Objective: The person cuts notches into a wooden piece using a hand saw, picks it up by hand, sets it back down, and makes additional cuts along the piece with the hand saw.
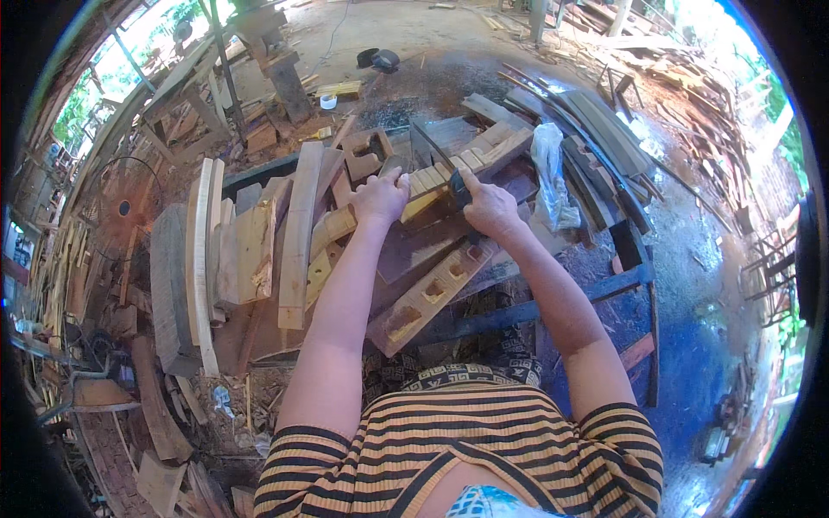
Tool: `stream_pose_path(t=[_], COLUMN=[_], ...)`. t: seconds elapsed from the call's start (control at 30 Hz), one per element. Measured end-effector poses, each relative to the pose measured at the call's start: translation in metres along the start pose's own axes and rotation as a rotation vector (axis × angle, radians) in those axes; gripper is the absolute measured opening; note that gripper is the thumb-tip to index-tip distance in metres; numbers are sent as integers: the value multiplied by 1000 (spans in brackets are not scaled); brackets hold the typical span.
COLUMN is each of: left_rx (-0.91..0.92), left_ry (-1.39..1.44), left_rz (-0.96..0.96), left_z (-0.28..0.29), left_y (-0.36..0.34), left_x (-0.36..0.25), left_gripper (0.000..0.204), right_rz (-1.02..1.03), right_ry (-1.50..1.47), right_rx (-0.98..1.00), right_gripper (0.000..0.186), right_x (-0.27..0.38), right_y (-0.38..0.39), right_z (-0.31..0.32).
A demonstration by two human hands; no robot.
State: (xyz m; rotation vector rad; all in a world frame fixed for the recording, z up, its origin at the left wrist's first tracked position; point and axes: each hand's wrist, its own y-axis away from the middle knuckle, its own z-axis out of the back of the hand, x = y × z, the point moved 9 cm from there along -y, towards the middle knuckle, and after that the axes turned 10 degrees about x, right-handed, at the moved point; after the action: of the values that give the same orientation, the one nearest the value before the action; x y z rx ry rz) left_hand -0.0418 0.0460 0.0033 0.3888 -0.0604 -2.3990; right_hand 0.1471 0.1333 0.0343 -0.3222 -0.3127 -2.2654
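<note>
A pale wooden beam (426,181) with a row of cuts across its top lies at a slant over other timber on the cluttered bench. My left hand (380,197) is closed over its near left part, fingers curled down; the fingertips are partly hidden. In my right hand (492,210) is the dark handle of a handsaw (438,148), its blade pointing away and to the left, across the beam. Whether the teeth touch the wood cannot be made out. Nearer to me lies a wooden block (432,293) with several rectangular holes.
Several boards (298,233) lean side by side on the left. A crumpled clear plastic bag (551,173) lies right of the beam, beside stacked dark planks (604,129). A blue bar (561,298) runs along the bench's near right side. Scrap wood covers the ground left and far right.
</note>
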Motion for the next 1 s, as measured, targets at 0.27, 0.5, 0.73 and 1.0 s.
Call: stream_pose_path(t=[0.27,0.5,0.73,1.0], left_rx=[20,-50,6,-46], left_ry=[6,12,-23,8], left_rz=[13,-13,10,1], left_z=[-3,-1,1,-4], left_y=[-3,-3,1,-6], left_x=[0,0,-3,4], left_gripper=[50,49,51,49], right_rz=[-29,-32,-9,-24], right_ry=[1,-8,-27,-36], right_rx=[7,0,-17,-16], right_gripper=[69,70,72,73], right_x=[-2,-2,-7,-5], right_y=[0,3,0,0], right_z=[-3,-3,-7,-8])
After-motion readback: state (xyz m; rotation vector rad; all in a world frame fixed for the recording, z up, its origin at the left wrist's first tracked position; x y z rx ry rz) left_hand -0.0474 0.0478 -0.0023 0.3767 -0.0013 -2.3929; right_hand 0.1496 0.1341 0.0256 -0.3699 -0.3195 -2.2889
